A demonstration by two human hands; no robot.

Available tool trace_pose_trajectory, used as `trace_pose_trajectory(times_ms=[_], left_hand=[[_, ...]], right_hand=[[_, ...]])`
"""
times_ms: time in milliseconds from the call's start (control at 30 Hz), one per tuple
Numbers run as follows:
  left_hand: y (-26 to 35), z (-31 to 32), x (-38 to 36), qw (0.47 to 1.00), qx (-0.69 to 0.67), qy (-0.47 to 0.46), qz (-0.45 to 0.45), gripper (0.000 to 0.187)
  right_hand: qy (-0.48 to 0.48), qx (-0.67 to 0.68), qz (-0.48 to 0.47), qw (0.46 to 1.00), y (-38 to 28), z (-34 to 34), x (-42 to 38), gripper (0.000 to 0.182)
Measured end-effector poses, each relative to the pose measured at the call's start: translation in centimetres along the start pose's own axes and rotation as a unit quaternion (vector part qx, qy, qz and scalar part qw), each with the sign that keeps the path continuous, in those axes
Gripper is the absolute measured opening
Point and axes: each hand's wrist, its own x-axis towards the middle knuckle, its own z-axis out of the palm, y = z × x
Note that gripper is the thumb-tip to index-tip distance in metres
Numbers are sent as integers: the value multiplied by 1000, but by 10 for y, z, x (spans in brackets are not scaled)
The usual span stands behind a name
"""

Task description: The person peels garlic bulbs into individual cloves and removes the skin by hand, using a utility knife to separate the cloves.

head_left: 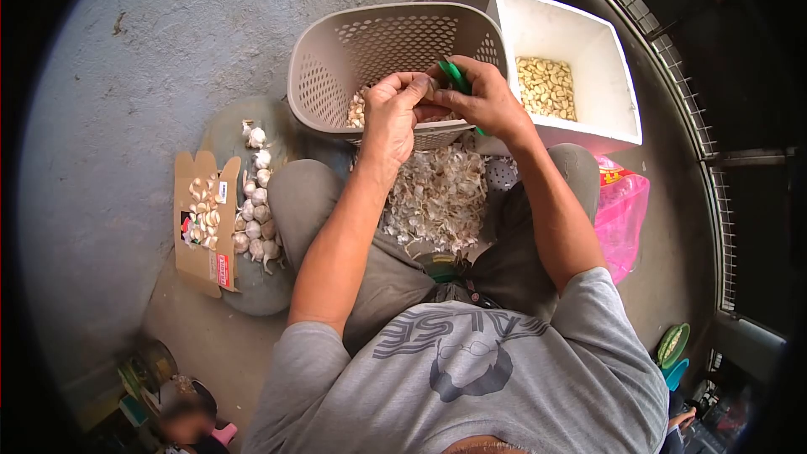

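Above the near rim of a beige perforated basket (pixel 308 84), my two hands meet at the fingertips. My left hand (pixel 393 109) is closed in a pinch on a small garlic clove, mostly hidden by the fingers. My right hand (pixel 492 105) is closed around a green tool (pixel 455 76); its green parts stick out above and below the palm, and its working end is hidden. The right fingertips also touch the clove. Unpeeled garlic cloves (pixel 356 109) lie in the basket. Below it is a heap of garlic skins (pixel 437 197) between my knees.
A white foam box (pixel 588 29) at right holds peeled cloves (pixel 546 88). Whole garlic bulbs (pixel 255 210) lie on a round surface at left, beside an opened carton (pixel 193 265) with cloves. A pink bag (pixel 622 219) is at my right knee. Other people are partly visible at the bottom corners.
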Motion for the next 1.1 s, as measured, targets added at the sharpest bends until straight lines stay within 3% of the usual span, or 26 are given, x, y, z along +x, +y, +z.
trace_pose_trajectory(times_ms=[133, 433, 533, 633, 733, 833, 933, 1100], left_hand=[[0, -4, -1, 999, -12, -22, -29, 16], [1, -12, 4, 991, -125, 20, -35, 16], [5, -14, 5, 992, -121, 18, -17, 16], [6, -15, 4, 996, -91, 21, -10, 17], [2, -13, 4, 997, -75, 25, -1, 17], [0, -10, 4, 997, -71, 37, -4, 16], [0, -8, 2, 997, -60, 51, -3, 15], [-3, -11, 3, 999, -29, 32, 24, 14]], right_hand=[[-22, 103, 72, 992, -15, -7, -4, 19], [35, 254, 70, 964, -7, 12, -5, 19], [13, 202, 82, 976, -4, 1, -3, 21], [126, -29, -27, 991, 12, 1, 6, 26], [133, -49, -36, 989, 10, 3, 4, 32], [3, 75, 49, 996, -16, 6, -5, 34], [19, 19, -5, 1000, -11, 17, -5, 27], [-14, 132, 77, 988, -13, 8, -3, 24]])
